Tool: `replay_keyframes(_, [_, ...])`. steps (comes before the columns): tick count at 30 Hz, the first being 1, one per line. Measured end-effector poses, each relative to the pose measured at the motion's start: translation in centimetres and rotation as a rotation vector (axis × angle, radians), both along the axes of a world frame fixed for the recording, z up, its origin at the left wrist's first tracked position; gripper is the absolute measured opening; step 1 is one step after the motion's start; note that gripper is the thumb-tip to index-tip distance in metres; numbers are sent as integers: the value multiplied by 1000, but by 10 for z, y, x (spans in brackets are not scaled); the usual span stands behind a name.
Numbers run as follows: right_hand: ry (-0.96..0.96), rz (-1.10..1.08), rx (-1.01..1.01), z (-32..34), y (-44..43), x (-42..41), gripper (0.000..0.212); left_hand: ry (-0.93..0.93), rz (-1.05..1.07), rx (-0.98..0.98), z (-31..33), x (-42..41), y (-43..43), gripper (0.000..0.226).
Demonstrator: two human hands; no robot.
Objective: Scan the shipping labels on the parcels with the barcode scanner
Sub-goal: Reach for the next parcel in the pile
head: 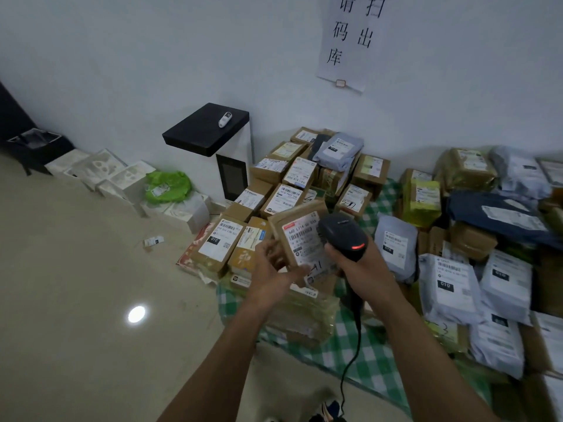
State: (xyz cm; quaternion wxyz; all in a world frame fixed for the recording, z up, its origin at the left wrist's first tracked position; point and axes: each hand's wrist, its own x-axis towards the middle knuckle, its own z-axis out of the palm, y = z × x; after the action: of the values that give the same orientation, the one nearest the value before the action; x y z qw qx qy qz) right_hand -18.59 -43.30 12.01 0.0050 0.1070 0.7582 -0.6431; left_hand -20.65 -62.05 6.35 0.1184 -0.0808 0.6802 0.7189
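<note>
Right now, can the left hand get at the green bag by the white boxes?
Probably not: the left hand holds the brown parcel up to the scanner, and the green bag sits well off to the left, beyond the boxed parcels. Nothing covers it, though.

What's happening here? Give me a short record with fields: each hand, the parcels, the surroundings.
left hand: holds a brown parcel tilted up, its label facing the camera
right hand: grips the barcode scanner, red light lit, right of that label
other parcels: piled on a green checked cloth
wall: paper sign with handwritten characters
</note>
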Motion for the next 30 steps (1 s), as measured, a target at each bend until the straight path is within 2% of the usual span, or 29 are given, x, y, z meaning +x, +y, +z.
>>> replay_keyframes(2, [1,32,63,7,3,2,67,23,-29,15,-2,2,0,106])
replay_keyframes(4, [2,42,116,11,5,5,70,47,-41,1,-1,3,2,117])
replay_keyframes(10, [36,53,248,20,7,16,59,129,28,-56,0,-13,2,116])
replay_keyframes(16, [-5,161,279,32,1,24,42,163,59,-150,1,-26,4,127])
replay_keyframes(19, [-19,181,281,36,-1,25,34,166,60,-134,-1,-30,8,126])
replay_keyframes(25, [-21,186,255,40,1,25,32,138,51,-143,-3,-33,12,124])
replay_keyframes(30, [-47,175,225,35,3,24,42,112,42,-166,-10,-37,12,119])
